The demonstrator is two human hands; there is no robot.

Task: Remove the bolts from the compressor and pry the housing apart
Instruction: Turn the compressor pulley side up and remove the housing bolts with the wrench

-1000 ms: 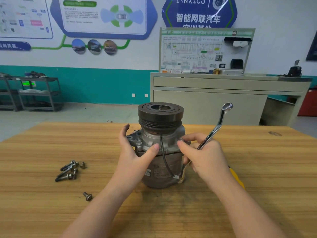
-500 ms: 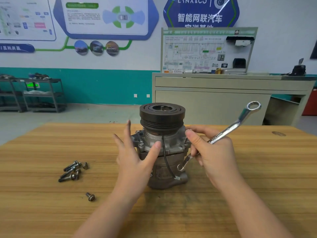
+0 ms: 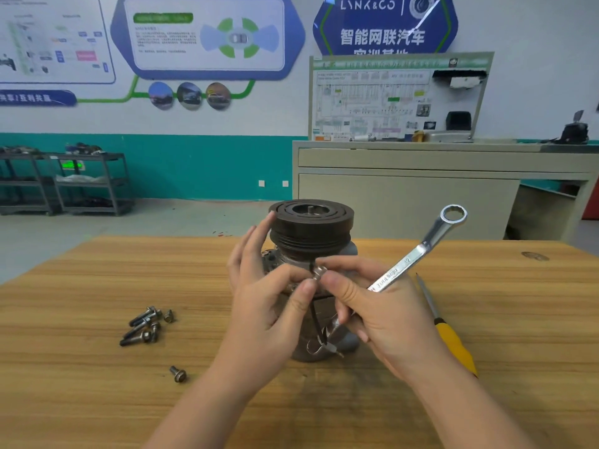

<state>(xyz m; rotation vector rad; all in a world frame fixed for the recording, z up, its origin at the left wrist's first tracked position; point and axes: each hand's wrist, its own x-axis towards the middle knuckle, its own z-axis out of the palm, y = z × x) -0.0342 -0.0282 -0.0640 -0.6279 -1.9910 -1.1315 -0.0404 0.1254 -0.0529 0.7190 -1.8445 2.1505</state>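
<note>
The compressor stands upright on the wooden table, its black pulley on top. My left hand lies against its front left side with the fingers straight up beside the pulley; the thumb tip touches a small bolt at the housing flange. My right hand holds a silver ring wrench, whose free ring end points up and to the right. Its thumb and forefinger meet at the same bolt. Both hands hide most of the housing.
Several removed bolts lie in a pile on the table to the left, with one more bolt nearer me. A yellow-handled screwdriver lies to the right behind my right forearm. A beige cabinet stands beyond the table.
My right hand swung the wrench off the compressor and brought its fingertips to the bolt at the flange. My left hand opened, rose beside the pulley and put its thumb to that bolt.
</note>
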